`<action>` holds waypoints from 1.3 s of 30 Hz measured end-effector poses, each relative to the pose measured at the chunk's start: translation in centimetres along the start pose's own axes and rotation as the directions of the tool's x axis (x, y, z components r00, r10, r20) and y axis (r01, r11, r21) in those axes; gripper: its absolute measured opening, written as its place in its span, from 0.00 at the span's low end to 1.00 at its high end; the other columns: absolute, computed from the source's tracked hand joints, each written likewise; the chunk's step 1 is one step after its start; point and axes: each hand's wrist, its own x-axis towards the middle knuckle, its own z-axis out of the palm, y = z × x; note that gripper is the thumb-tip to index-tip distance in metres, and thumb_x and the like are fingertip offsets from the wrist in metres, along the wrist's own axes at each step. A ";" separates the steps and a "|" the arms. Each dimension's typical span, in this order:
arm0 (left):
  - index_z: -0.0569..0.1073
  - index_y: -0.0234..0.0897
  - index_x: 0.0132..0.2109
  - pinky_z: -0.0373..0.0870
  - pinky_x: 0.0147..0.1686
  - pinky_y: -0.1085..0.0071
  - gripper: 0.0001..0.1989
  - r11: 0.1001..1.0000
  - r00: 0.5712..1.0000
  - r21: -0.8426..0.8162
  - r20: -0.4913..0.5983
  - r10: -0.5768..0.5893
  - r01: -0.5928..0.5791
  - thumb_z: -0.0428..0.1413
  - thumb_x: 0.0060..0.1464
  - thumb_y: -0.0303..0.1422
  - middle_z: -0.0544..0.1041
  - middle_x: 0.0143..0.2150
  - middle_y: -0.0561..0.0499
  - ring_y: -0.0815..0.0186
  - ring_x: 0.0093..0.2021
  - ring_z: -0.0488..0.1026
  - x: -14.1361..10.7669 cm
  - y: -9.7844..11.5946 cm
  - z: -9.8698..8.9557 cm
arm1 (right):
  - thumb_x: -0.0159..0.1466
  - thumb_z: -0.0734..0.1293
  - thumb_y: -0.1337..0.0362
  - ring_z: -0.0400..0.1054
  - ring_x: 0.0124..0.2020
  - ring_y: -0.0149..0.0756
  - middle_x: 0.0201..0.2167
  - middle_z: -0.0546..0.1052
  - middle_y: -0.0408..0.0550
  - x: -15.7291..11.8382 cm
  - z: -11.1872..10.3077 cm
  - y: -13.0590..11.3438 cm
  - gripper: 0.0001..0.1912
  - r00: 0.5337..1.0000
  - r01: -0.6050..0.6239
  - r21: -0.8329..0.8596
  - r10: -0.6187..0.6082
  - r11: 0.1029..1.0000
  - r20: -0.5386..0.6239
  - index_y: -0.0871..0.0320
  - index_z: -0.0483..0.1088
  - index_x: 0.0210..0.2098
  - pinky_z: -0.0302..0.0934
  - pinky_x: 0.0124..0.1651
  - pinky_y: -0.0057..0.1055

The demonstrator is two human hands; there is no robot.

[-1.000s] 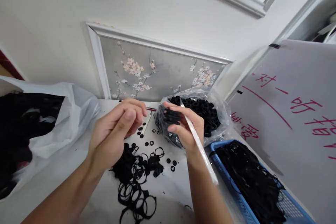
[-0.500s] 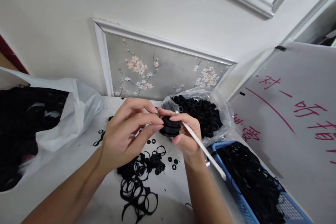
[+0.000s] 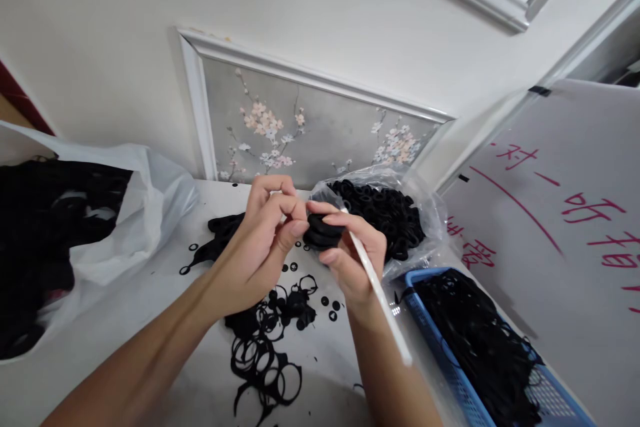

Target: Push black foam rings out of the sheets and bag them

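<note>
A short stack of rings (image 3: 323,230), black and rubbery, sits between the two hands, above the middle of the tabletop's back half; the **right hand** (image 3: 355,250) grasps it, fingers curled over its top and thumb beneath, and the same hand also clasps a white rod (image 3: 373,280), which passes through the stack's side of the grip and slants down toward the front edge of the tabletop. The **left hand** (image 3: 265,240) is closed in a pinch, its thumb and fingertips (image 3: 297,229) meeting the stack's left end; neither hand is open.

Just behind the right hand, a clear plastic bag (image 3: 427,227) lies near the tabletop's back edge, packed with loose black rings (image 3: 380,213); the stack nearly touches the bag. At the right edge, a blue plastic basket (image 3: 430,327) holds a tangled mass of black loops (image 3: 475,333), which rise almost to its rim. Off the left edge, a white plastic bag (image 3: 160,193) sags open around a dark bundle (image 3: 45,227), whose exact contents are hard to make out.

Below the hands, a scatter of black loops (image 3: 265,347) lies on the white tabletop (image 3: 150,327), with small single rings dotted around it; a black strip (image 3: 220,237) with a ring at its end lies just left of the left hand.
</note>
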 end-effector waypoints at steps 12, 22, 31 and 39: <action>0.67 0.40 0.36 0.67 0.24 0.71 0.10 0.977 0.987 -0.196 -0.120 -0.110 0.085 0.46 0.66 0.33 0.65 0.39 0.47 0.64 0.39 0.66 -1.2 1.5 -0.6 | 0.56 0.72 0.47 0.75 0.36 0.41 0.44 0.79 0.46 0.4 -2.7 -0.9 0.16 0.996 -0.026 0.055 0.030 0.998 -0.079 0.45 0.71 0.40 0.72 0.43 0.43; 0.72 0.42 0.44 0.72 0.27 0.72 0.11 0.987 0.980 0.123 -0.155 0.125 -0.107 0.56 0.56 0.22 0.70 0.42 0.50 0.67 0.36 0.69 -1.4 3.5 -0.1 | 0.57 0.69 0.45 0.77 0.36 0.40 0.48 0.79 0.45 0.0 -2.5 -0.7 0.21 0.989 -0.104 0.130 0.088 0.986 0.122 0.42 0.70 0.48 0.73 0.38 0.40; 0.73 0.44 0.45 0.73 0.26 0.73 0.12 0.982 0.975 0.146 -0.166 0.148 -0.124 0.57 0.56 0.22 0.70 0.42 0.49 0.66 0.40 0.71 -1.5 3.1 0.2 | 0.55 0.72 0.47 0.77 0.42 0.42 0.48 0.80 0.46 -0.1 -1.9 -0.9 0.22 0.971 -0.157 0.154 0.125 0.976 0.202 0.44 0.73 0.48 0.73 0.46 0.41; 0.71 0.40 0.42 0.75 0.34 0.74 0.10 0.980 0.981 0.151 -0.121 0.150 -0.132 0.54 0.57 0.21 0.69 0.43 0.49 0.67 0.40 0.70 -1.4 3.2 0.0 | 0.59 0.73 0.56 0.75 0.49 0.42 0.47 0.80 0.46 0.1 -1.2 -1.6 0.18 0.974 -0.130 0.228 0.081 0.965 0.214 0.45 0.74 0.49 0.71 0.51 0.41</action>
